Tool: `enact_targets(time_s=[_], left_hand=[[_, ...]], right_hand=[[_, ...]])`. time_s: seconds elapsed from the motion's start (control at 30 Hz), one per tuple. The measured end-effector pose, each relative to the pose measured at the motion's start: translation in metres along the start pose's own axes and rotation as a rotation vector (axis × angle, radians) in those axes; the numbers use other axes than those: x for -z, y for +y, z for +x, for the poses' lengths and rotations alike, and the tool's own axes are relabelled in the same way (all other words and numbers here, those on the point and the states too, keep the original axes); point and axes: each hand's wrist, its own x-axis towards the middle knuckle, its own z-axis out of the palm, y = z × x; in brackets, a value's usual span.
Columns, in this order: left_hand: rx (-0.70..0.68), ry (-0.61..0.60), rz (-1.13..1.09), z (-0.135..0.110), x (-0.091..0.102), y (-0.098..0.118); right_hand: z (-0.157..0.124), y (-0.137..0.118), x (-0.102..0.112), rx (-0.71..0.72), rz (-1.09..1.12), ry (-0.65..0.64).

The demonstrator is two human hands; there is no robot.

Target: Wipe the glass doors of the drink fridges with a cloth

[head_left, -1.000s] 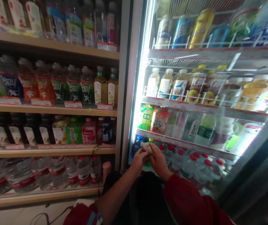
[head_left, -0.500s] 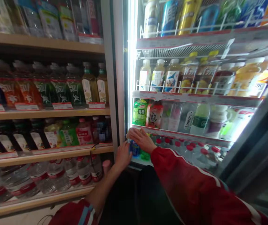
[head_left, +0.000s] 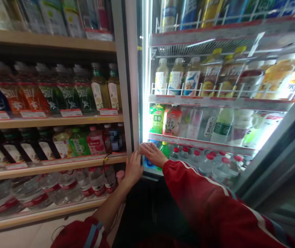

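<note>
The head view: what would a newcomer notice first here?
Most likely the glowing light strip up the left side of the open drinks cooler. Next come the right hand and left hand, close together at the cooler's lower left edge, with a vivid red sleeve running toward the lower right. Darker wooden shelves of bottles fill the left.

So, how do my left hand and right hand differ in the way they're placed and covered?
Your left hand has its fingers pointing mostly up in the view, while your right hand has its fingers pointing left. The left hand sits lower in the picture; the right hand is higher. The left forearm is bare, while the right sleeve reaches the wrist. Both sleeves are red with white stripes.
</note>
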Motion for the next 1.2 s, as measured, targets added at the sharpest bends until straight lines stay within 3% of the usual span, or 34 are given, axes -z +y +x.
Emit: enact_targets(time_s=[0.13,0.3,0.4,0.53,0.77,1.0,1.2], left_hand=[[0.03,-0.013,-0.001,0.002,0.008,-0.003],[0.015,-0.01,-0.028,0.003,0.012,0.008],[0.011,-0.013,-0.041,0.002,0.014,0.016],[0.001,0.002,-0.058,0.005,0.02,0.023],[-0.047,0.03,-0.056,0.013,0.03,0.037],[-0.083,0.043,-0.037,0.01,0.029,0.047],[-0.094,0.037,-0.063,0.012,0.033,0.054]], right_hand=[[0.0,0.0,0.0,0.002,-0.004,-0.023],[0.009,0.027,0.028,-0.19,-0.039,0.033],[-0.011,0.025,0.032,-0.228,-0.052,0.029],[-0.037,0.023,0.032,-0.164,-0.041,-0.034],[-0.012,0.058,0.06,-0.397,-0.089,0.107],[-0.048,0.033,0.046,-0.237,-0.064,0.012],[-0.042,0.062,0.066,-0.386,-0.071,0.069]])
